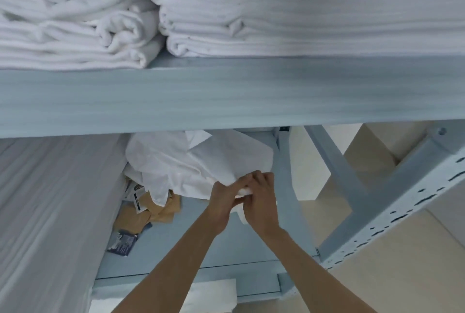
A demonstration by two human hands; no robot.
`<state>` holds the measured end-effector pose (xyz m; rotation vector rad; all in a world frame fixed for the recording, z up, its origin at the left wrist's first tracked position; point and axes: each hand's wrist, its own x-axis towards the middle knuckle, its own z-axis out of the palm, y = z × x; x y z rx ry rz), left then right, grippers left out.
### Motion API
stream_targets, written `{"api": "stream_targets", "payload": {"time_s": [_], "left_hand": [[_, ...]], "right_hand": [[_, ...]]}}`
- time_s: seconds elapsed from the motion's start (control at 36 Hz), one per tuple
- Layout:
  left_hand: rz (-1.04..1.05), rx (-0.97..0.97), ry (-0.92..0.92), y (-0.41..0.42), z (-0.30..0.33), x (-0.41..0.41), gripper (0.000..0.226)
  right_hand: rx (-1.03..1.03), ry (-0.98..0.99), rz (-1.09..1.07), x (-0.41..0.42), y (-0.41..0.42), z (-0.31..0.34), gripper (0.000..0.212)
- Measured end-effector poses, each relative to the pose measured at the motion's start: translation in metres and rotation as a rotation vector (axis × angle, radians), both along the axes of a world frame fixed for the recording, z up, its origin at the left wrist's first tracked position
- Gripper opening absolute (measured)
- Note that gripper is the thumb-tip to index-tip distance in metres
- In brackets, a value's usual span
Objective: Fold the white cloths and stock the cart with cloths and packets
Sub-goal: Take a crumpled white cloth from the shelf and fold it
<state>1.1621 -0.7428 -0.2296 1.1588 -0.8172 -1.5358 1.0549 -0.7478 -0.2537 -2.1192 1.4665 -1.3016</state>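
No words or numbers can be read: the small dark blue packet point(122, 242) on the pale blue shelf point(176, 244) has white marks, and the white packets with dark print point(138, 195) under the crumpled white cloth point(191, 161) are too blurry.

The pale blue metal rack point(226, 96) carries two stacks of folded white towels point(302, 10) on its upper shelf. Below that shelf lie a crumpled white cloth point(191, 161) — brown packets point(141, 217) and a dark packet point(122, 242) beside it.

White cloth point(191, 161) — seemingly tan packets point(163, 208)
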Motion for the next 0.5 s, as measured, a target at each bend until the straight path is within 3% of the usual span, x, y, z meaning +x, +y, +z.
{"api": "stream_targets", "payload": {"time_s": [0.08, 0.14, 0.28, 0.42, 0.5], "left_hand": [[0.225, 0.128, 0.011, 0.003, -0.007, -0.006, 0.012], [0.274, 0.161, -0.016, 0.004, -0.003, -0.008, 0.015], [0.267, 0.098, -0.090, 0.005, 0.022, -0.018, 0.017], [0.202, -0.031, -0.150, 0.010, 0.060, -0.035, 0.014], [0.139, -0.099, -0.182, 0.021, 0.080, -0.053, 0.032]], "right_hand": [[0.078, 0.012, 0.058, -0.007, 0.017, -0.020, 0.044], [0.105, -0.069, 0.062, -0.010, 0.028, -0.031, 0.048], [0.289, -0.372, -0.111, -0.007, 0.035, -0.043, 0.060], [0.544, -0.544, -0.190, -0.017, 0.022, -0.039, 0.072], [0.569, -0.756, -0.209, -0.021, 0.020, -0.029, 0.056]]}}
